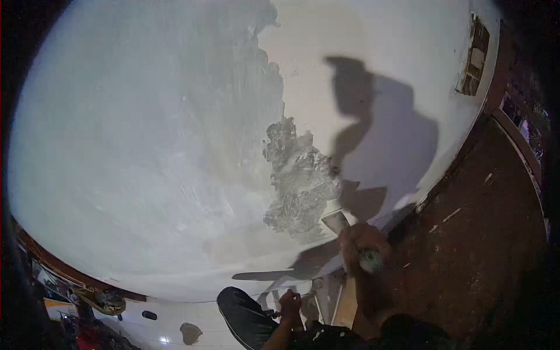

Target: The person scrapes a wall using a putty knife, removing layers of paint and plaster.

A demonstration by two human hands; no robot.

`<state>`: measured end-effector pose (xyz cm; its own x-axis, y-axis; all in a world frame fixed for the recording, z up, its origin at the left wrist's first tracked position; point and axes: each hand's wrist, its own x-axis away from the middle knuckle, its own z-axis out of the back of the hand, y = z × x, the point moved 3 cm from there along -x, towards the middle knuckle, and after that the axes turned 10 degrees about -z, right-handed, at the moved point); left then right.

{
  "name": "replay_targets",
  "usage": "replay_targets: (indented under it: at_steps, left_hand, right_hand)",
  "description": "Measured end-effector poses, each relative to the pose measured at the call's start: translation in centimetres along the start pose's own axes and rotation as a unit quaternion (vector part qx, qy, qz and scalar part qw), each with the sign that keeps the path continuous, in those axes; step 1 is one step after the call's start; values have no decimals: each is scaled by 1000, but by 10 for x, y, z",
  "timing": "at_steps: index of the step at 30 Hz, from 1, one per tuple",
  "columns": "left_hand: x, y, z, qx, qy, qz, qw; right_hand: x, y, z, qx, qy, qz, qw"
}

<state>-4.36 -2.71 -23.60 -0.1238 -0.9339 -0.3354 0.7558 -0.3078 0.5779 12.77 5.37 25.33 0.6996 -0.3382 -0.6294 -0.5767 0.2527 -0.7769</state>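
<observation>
My right hand [364, 239] is wrapped round the handle of a putty knife [335, 221], whose flat blade points up and left at the wall. The blade lies close by the lower right edge of a rough, dark grey, wet-looking patch [300, 184] on the wall [146, 146]. Smooth grey coating covers the wall left of it, and a paler surface shows to the right. Low in the view, my left hand [290, 303] is closed beside my bent knee [245, 315]; I cannot tell what it holds.
My shadow falls across the wall's right side. A recessed box [475, 55] sits in the wall at upper right. Brown floor [478, 216] with pale scraps stretches along the right. A dark oval object [149, 315] and a brownish lump [190, 333] lie on light tiles at lower left.
</observation>
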Motion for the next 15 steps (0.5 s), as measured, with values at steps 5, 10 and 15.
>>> replay_targets:
  at_steps: [5, 10, 15]
  left_hand:
    - [-5, 15, 17, 32, -14, 98, 995]
    - [-5, 3, 9, 45, -69, 142, 986]
    - [-10, 21, 24, 23, -63, 140, 988]
  right_hand:
    - [-1, -10, -16, 150, 112, 54, 981]
    - [21, 7, -14, 135, 201, 12, 970]
    - [22, -7, -59, 233, 230, 12, 945]
